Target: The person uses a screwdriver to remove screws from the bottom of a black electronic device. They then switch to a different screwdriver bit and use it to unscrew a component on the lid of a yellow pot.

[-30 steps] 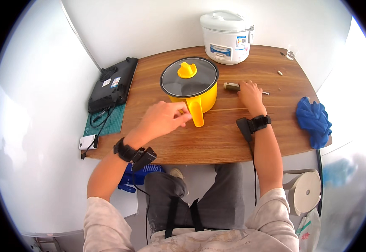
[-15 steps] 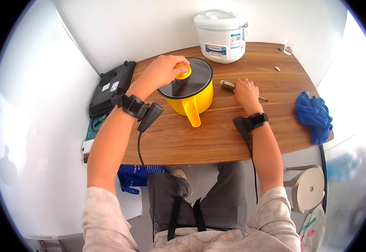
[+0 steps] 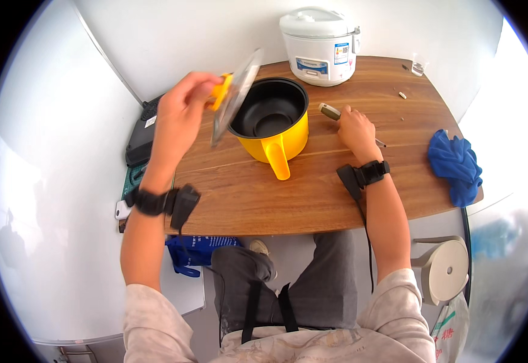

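My left hand (image 3: 184, 106) grips the yellow knob of a clear glass lid (image 3: 238, 97), closed on it. The lid is raised and tilted nearly on edge beside the left rim of a yellow pot (image 3: 288, 140). Bare black lining shows inside the pot, whose yellow handle points toward me. Further right, my right hand (image 3: 356, 131) is curled over what looks like a screwdriver (image 3: 329, 111) lying on the table. Its olive and cream handle and its thin tip stick out at either side of the hand. The middle of it is hidden by my fingers.
A white rice cooker (image 3: 318, 51) stands behind the pot on the wooden table (image 3: 252, 206). A black appliance (image 3: 140, 142) is at the left edge. To the right are a blue cloth (image 3: 455, 163) and a clear cup (image 3: 418, 65). A stool (image 3: 445, 269) stands below right.
My left hand has lifted the lid off the pot and carried it to the left, tilting it up. The pot's inside is now uncovered. My right hand stays on the screwdriver.
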Tool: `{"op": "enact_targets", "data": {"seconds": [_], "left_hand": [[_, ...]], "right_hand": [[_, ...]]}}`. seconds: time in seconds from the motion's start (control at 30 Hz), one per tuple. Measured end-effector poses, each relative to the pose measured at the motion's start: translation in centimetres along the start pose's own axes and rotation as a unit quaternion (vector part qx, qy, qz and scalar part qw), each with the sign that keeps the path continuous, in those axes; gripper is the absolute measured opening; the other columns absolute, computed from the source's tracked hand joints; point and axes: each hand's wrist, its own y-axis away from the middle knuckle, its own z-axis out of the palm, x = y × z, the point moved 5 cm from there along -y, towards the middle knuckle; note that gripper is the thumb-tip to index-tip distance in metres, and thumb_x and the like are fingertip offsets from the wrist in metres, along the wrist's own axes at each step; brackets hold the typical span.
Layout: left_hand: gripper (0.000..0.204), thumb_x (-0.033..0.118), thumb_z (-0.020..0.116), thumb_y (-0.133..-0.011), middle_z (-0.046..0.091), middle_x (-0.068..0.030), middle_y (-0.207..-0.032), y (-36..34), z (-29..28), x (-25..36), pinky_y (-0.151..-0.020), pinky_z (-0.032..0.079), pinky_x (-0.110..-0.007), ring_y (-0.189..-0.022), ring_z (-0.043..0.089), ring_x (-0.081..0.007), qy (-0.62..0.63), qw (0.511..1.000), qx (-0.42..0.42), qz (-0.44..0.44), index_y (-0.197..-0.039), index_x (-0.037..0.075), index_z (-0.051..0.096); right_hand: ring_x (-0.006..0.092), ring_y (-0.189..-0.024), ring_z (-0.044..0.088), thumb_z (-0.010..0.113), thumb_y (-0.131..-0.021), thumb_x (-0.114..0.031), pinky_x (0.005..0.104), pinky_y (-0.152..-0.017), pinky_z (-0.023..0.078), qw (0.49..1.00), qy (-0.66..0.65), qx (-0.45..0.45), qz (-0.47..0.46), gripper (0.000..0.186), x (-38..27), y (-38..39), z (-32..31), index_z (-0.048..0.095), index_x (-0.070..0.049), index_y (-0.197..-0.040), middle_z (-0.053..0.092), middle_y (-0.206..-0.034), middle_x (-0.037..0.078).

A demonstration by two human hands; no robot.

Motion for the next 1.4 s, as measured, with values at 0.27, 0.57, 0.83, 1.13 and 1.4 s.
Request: {"op": "enact_targets", "data": {"seconds": [0.27, 0.57, 0.83, 1.13, 1.4], "left_hand": [[0.025, 0.033, 0.050, -0.105, 0.064, -0.0021, -0.108, 15.8, 0.8, -7.7, -0.064, 0.053, -0.025, -0.091, 0.065, -0.0179, 0.467, 0.762, 0.082, -0.441, -0.124, 0.017, 0.055], [0.023, 0.030, 0.047, -0.106, 0.064, -0.0040, -0.107, 20.6, 4.5, -11.6, -0.072, 0.055, -0.027, -0.092, 0.065, -0.0182, 0.525, 0.705, 0.004, -0.477, -0.121, 0.014, 0.056], [0.027, 0.029, 0.044, -0.107, 0.065, -0.0095, -0.115, 19.6, 6.3, -11.7, -0.079, 0.060, -0.033, -0.111, 0.066, -0.0276, 0.584, 0.686, -0.046, -0.431, -0.128, 0.013, 0.052], [0.067, 0.064, 0.033, -0.102, 0.058, -0.0133, -0.133, 17.7, 8.0, -11.6, -0.086, 0.056, -0.041, -0.125, 0.056, -0.0368, 0.634, 0.634, -0.028, -0.443, -0.138, 0.008, 0.048], [0.093, 0.078, 0.031, -0.090, 0.052, -0.0195, -0.142, 17.5, 6.6, -10.5, -0.094, 0.051, -0.053, -0.130, 0.051, -0.0450, 0.675, 0.625, -0.074, -0.385, -0.148, 0.006, 0.038]], "right_hand": [[0.0402, -0.087, 0.068, 0.072, -0.088, -0.022, 0.0451, -0.073, 0.054, 0.935, -0.274, 0.209, -0.085, 0.037, -5.8, 0.5, -5.0, 0.050, -0.005, -0.112, 0.069, -0.094, 0.019], [0.0265, -0.079, 0.070, 0.079, -0.073, -0.002, 0.0348, -0.069, 0.055, 0.910, -0.274, 0.008, -0.311, 0.045, -12.2, 5.2, -8.1, 0.070, -0.014, -0.115, 0.073, -0.090, 0.011], [0.0301, -0.075, 0.068, 0.077, -0.074, -0.004, 0.0379, -0.067, 0.053, 0.951, -0.191, 0.151, -0.190, 0.054, -10.8, 3.7, -6.2, 0.067, -0.019, -0.125, 0.074, -0.090, 0.010], [0.0210, -0.068, 0.065, 0.078, -0.083, -0.020, 0.0327, -0.063, 0.050, 0.938, -0.306, 0.112, -0.114, 0.046, -10.1, 2.8, -6.1, 0.059, -0.011, -0.124, 0.068, -0.077, 0.006], [0.0107, -0.063, 0.049, 0.054, -0.096, -0.037, 0.0231, -0.057, 0.040, 0.683, -0.713, -0.104, -0.123, 0.033, -10.0, 3.7, -6.5, 0.057, -0.004, -0.100, 0.056, -0.086, 0.004]]}}
